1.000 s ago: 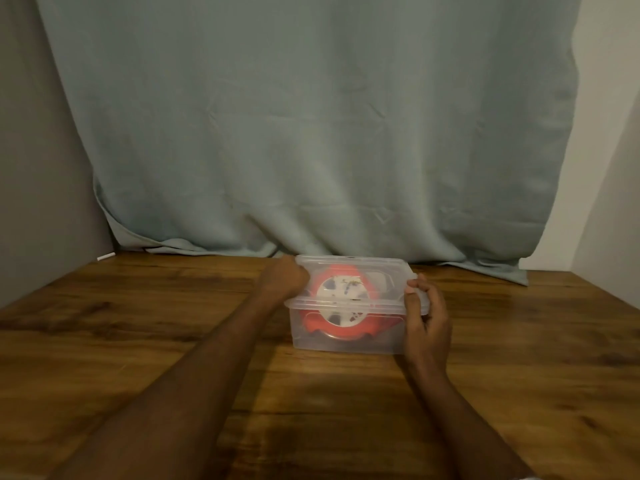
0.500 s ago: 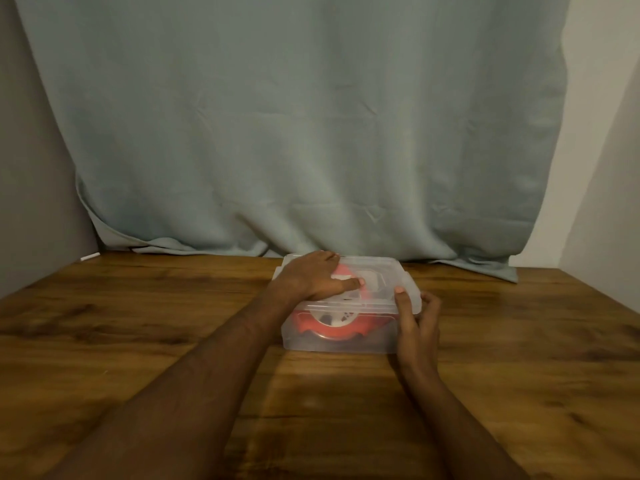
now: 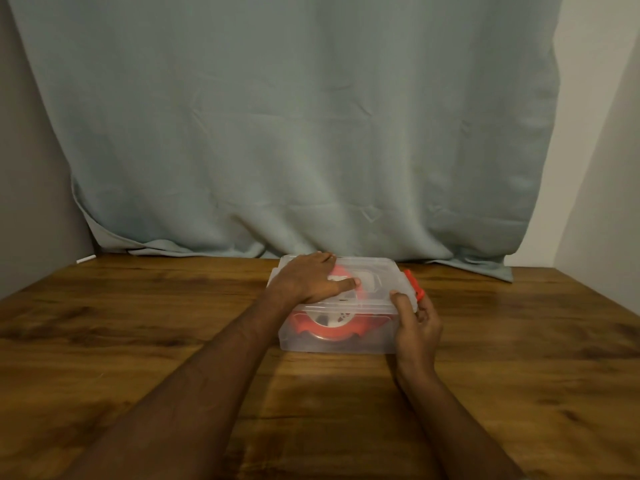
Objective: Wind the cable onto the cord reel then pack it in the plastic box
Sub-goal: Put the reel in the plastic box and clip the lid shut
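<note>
A clear plastic box (image 3: 363, 341) stands on the wooden table, its clear lid (image 3: 377, 271) on top. Inside it lies the orange and white cord reel (image 3: 329, 327), seen through the front wall. My left hand (image 3: 311, 280) lies flat on the left part of the lid, fingers straight, pressing down. My right hand (image 3: 415, 323) is at the box's right end, thumb on the lid's front right corner and fingers curled round the orange side latch (image 3: 414, 285), which sticks up beside the lid.
The wooden table (image 3: 138, 341) reaches the walls on the left and right. A pale blue curtain (image 3: 311, 133) hangs behind, its hem lying on the table's far edge just behind the box.
My left hand moved from the box's left end onto the lid and pressed it flat. My right hand shifted at the right end, and the orange latch now shows above it.
</note>
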A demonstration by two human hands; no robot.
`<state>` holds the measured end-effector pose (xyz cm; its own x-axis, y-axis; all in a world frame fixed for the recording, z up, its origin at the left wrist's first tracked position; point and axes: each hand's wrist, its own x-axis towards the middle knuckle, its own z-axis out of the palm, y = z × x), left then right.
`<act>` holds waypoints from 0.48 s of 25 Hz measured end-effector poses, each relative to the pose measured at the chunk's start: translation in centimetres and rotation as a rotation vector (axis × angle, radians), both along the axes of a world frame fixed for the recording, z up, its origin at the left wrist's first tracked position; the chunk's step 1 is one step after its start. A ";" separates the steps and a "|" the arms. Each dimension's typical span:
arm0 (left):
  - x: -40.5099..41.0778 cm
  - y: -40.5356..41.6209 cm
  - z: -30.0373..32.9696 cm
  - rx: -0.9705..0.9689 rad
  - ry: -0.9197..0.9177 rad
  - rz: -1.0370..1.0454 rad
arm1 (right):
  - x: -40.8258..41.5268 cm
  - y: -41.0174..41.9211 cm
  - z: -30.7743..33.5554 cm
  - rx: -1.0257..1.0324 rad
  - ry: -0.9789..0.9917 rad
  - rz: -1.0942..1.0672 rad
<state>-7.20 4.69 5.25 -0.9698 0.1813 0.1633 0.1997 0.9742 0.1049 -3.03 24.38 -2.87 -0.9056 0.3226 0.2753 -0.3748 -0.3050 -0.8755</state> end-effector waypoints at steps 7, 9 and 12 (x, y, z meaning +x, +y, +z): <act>1.9 0.4 1.1 0.022 0.210 0.028 | 0.3 0.0 0.1 0.331 0.150 -0.105; 3.3 0.3 1.2 0.318 0.652 0.020 | 0.6 0.0 -0.1 0.386 0.138 -0.124; 6.3 -0.9 -1.7 0.969 0.867 0.298 | 1.0 0.0 0.1 0.357 0.094 -0.111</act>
